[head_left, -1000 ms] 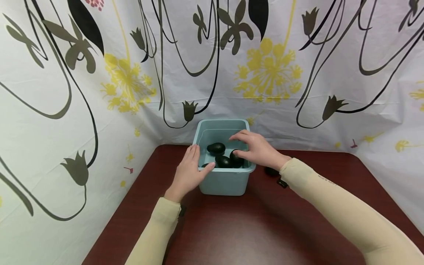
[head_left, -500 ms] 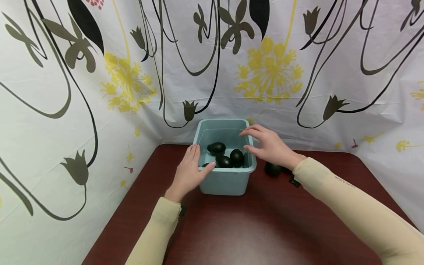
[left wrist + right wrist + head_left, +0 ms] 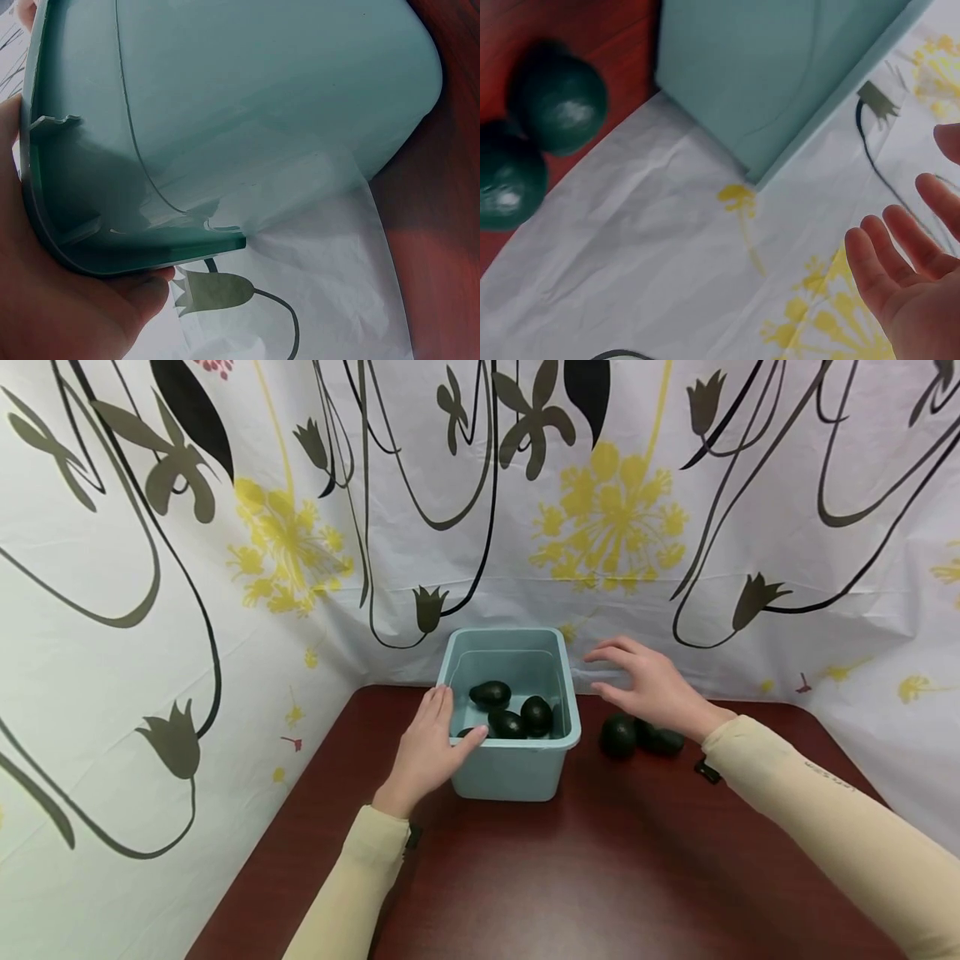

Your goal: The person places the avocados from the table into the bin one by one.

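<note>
A light blue plastic bin (image 3: 506,774) stands on the table, with several dark avocados (image 3: 490,695) lying on its floor; one is mostly hidden behind the front rim. My left hand (image 3: 426,752) rests on the bin's front left corner, its straight fingers along the left rim and its thumb across the front rim. To the right of the bin, my right hand (image 3: 656,687) hovers in the air with loosely bent, spread fingers and nothing in them. Below it, more avocados (image 3: 618,737) lie close together on the table, partly hidden by the hand and wrist.
The dark red-brown table (image 3: 510,877) extends in front of the bin and to both sides. A white cloth (image 3: 615,635) printed with flowers hangs close behind the bin and along the left side.
My right hand has let go of an avocado in the bin and moved out to the right over the rim. Avocados on the table have come into sight; my left hand stays put.
</note>
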Demonstrator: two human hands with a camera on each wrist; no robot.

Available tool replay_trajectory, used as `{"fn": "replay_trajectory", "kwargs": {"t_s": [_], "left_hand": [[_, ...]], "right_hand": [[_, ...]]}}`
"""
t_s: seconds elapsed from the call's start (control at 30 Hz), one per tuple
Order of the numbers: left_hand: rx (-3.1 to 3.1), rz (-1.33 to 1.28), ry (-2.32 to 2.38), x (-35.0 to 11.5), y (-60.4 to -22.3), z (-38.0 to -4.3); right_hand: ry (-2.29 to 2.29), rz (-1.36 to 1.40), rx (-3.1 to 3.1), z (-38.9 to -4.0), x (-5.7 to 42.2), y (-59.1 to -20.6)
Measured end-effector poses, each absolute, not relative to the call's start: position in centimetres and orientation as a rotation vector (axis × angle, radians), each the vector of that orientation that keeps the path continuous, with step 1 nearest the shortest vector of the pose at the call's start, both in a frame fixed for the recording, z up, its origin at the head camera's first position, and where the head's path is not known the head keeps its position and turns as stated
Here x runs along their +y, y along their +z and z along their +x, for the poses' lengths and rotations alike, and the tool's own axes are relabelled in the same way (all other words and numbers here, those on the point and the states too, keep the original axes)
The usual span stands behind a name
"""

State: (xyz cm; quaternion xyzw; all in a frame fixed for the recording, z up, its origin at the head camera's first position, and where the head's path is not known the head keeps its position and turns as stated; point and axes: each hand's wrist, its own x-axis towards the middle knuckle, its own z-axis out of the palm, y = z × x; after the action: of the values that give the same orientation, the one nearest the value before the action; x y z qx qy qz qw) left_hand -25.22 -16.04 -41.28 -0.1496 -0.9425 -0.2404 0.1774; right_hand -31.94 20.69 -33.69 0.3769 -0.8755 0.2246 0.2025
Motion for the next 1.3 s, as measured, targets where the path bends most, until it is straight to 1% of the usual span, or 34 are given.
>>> {"fn": "replay_trajectory", "kwargs": {"t_s": [0.7,1.3], "left_hand": [[-2.674,-0.411,-0.672,-16.0,-41.3,-25.3],[-2.688,-0.409,-0.681,-16.0,-41.2,-25.2]], "right_hand": [[0.536,0.824,-2.702,-34.2,27.0,-37.8],[0.477,0.771,-2.852,-35.5,31.5,-42.6]]}}
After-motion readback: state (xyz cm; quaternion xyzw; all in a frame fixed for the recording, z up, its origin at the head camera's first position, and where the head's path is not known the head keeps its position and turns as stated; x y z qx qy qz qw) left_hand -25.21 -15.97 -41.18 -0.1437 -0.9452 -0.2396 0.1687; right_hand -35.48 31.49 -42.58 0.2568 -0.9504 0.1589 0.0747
